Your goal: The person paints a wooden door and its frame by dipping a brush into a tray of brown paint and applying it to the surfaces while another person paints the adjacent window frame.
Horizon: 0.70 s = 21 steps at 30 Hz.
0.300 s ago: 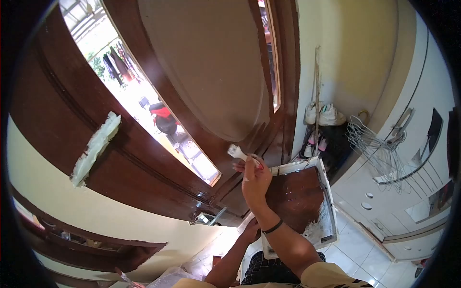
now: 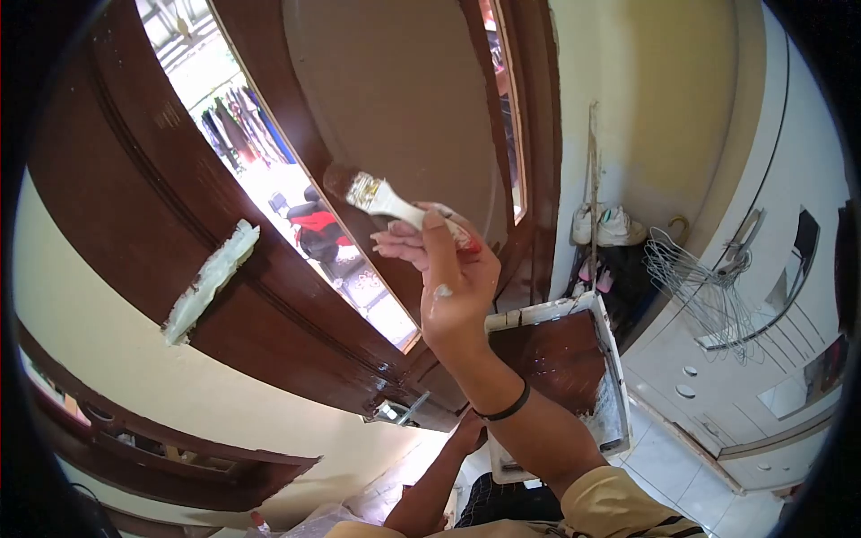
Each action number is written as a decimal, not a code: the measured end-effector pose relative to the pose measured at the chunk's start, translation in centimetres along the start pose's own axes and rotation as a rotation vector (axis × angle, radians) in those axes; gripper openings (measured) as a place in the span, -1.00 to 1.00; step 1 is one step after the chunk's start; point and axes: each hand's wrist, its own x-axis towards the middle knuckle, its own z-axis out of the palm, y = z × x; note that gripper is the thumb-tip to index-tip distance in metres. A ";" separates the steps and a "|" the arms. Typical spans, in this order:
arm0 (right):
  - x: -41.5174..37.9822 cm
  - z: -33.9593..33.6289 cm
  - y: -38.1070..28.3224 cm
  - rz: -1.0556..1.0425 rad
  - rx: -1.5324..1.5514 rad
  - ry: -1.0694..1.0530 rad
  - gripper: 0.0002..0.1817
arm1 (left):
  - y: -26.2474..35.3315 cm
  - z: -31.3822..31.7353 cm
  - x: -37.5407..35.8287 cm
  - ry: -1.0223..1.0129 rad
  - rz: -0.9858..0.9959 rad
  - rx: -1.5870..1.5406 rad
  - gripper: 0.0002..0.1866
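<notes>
My right hand (image 2: 453,269) is closed around the white handle of a paintbrush (image 2: 395,206). Brown bristles point up and left, close to the door (image 2: 395,108); contact with its surface is hard to judge. White paint smears mark the brush's ferrule and my thumb side. Low in the view, my left hand (image 2: 468,434) grips the near left side of a white paint tray (image 2: 613,359), with its fingers partly hidden. Glossy brown paint (image 2: 556,359) lies in the tray, whose lower right part is streaked white. My right forearm covers part of it.
A white-coated strip (image 2: 211,282) crosses the door's left part, above a metal handle (image 2: 395,411). Shoes (image 2: 619,226) rest on a dark rack at right. Wire hangers (image 2: 704,287) hang on a white cabinet (image 2: 664,350). Plastic sheeting (image 2: 345,518) lies at bottom left.
My right hand has risen, carrying the paintbrush up and left across the door. My left hand stays at the tray. The whole view has shifted slightly.
</notes>
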 end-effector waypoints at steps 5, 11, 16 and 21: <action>-2.0 -3.9 2.8 0.113 -0.010 0.108 -0.68 | 1.6 1.7 -2.4 0.044 0.126 0.320 -0.52; -8.4 -15.0 6.3 0.270 -0.271 0.341 -0.71 | 1.0 1.9 -2.3 0.037 -0.066 -0.021 -0.42; -7.4 -13.5 6.3 0.205 -0.438 0.268 -0.75 | 0.4 2.5 -2.3 0.026 -0.033 -0.071 -0.37; -0.4 -2.7 1.9 0.004 -0.422 0.082 -0.76 | 0.0 2.1 -2.0 -0.020 -0.010 -0.045 -0.36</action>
